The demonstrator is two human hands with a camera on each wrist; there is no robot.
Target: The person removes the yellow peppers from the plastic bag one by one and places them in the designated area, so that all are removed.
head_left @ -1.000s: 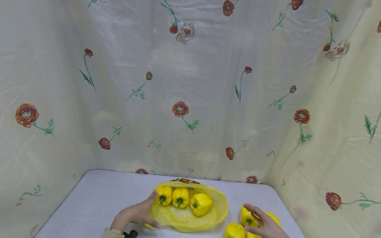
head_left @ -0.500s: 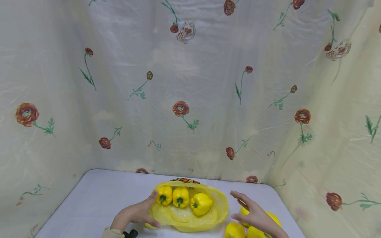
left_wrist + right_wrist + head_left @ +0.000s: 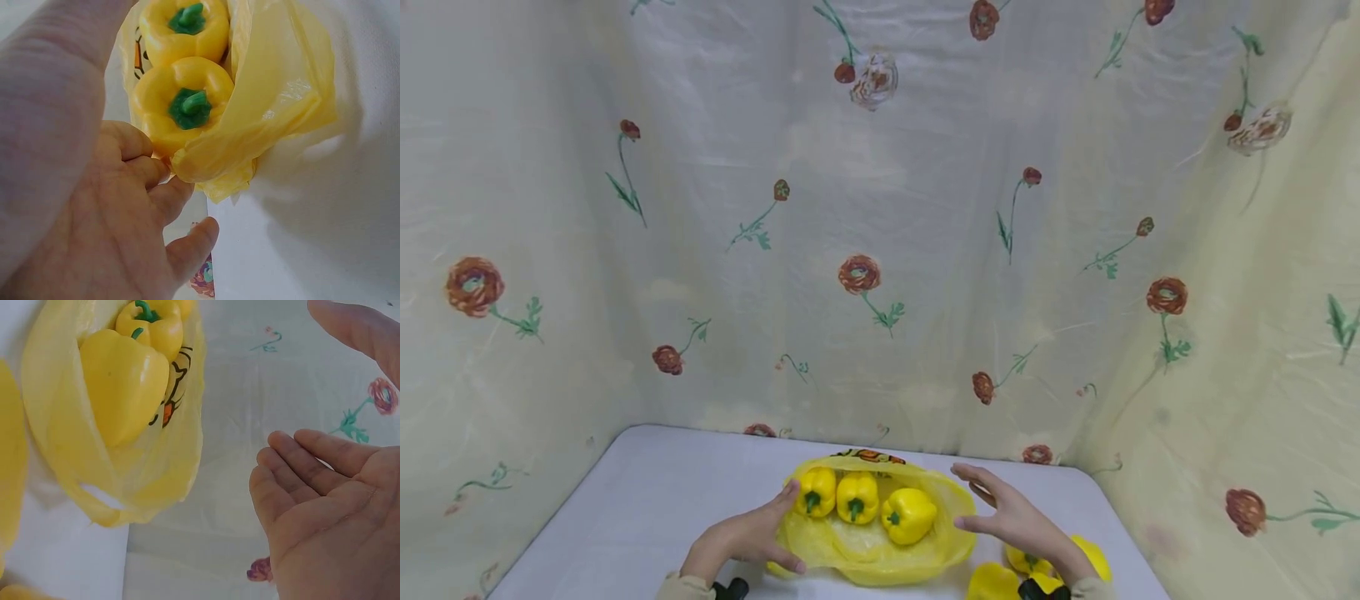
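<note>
A thin yellow plastic bag point(image 3: 850, 560) lies on the table with its mouth facing me. Three yellow bell peppers with green stems sit inside it: a left one point(image 3: 817, 493), a middle one point(image 3: 857, 498) and a right one point(image 3: 909, 517). My left hand point(image 3: 747, 535) is at the bag's left edge, thumb spread from the fingers. In the left wrist view its fingertips point(image 3: 175, 194) touch or nearly touch the plastic. At the bag's right side hovers my right hand point(image 3: 1011, 518), holding nothing. The right wrist view shows its palm point(image 3: 340, 519) and loosely bent fingers, apart from the bag.
Several more yellow bell peppers point(image 3: 992, 582) lie on the white table point(image 3: 685, 467) at the right, partly hidden under my right forearm. Flower-patterned curtains point(image 3: 925, 333) rise behind the table and at both sides. Black bands point(image 3: 730, 588) sit at my wrists.
My right hand has moved left and away from me, from over the loose peppers to the bag's right edge. The left hand, the bag and its peppers stay put.
</note>
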